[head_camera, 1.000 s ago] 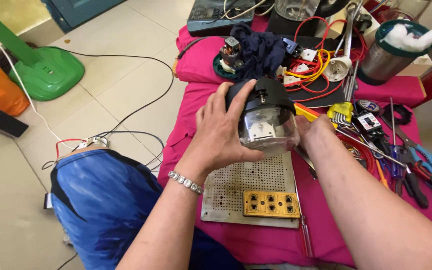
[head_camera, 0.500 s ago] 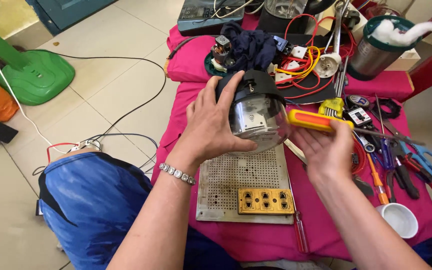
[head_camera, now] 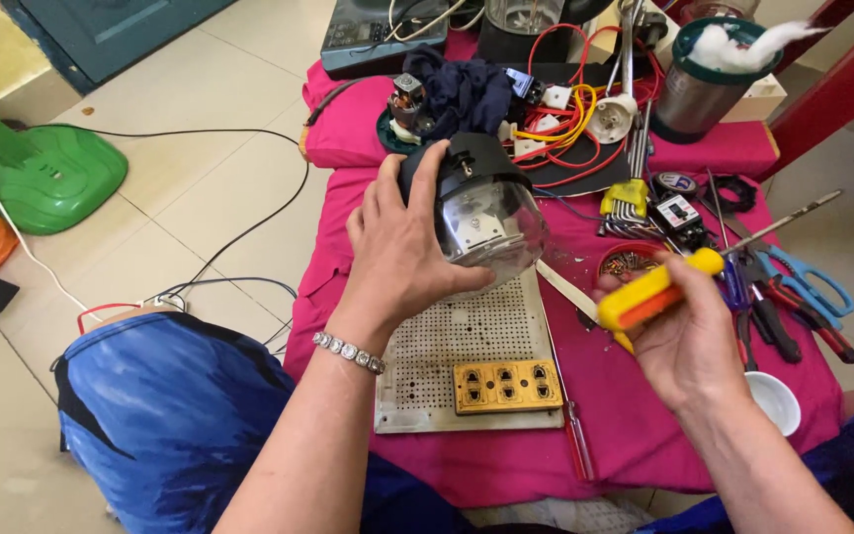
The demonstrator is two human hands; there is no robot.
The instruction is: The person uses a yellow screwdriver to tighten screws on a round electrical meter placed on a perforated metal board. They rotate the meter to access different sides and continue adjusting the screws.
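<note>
My left hand (head_camera: pixel 402 247) grips a round appliance housing (head_camera: pixel 481 208) with a black top and a clear lower shell, tilted on its side above a perforated metal plate (head_camera: pixel 467 341). A metal part shows inside the shell. My right hand (head_camera: pixel 679 336) holds a screwdriver with a yellow and orange handle (head_camera: pixel 654 290); its shaft points up and to the right, away from the housing. A yellow socket strip (head_camera: pixel 504 386) lies on the plate's near edge.
Pink cloth covers the low table (head_camera: pixel 348 138). Pliers, scissors (head_camera: pixel 808 282), hex keys (head_camera: pixel 628 203) and wires crowd the right and back. A metal cup (head_camera: pixel 709 84), a small white cup (head_camera: pixel 773 400), a motor part (head_camera: pixel 407 104) and a green base on the floor (head_camera: pixel 46 178) are around.
My right hand took up the yellow-handled screwdriver and drew it right, away from the housing, turning its shaft outward. My left hand kept the housing, tilting it a little.
</note>
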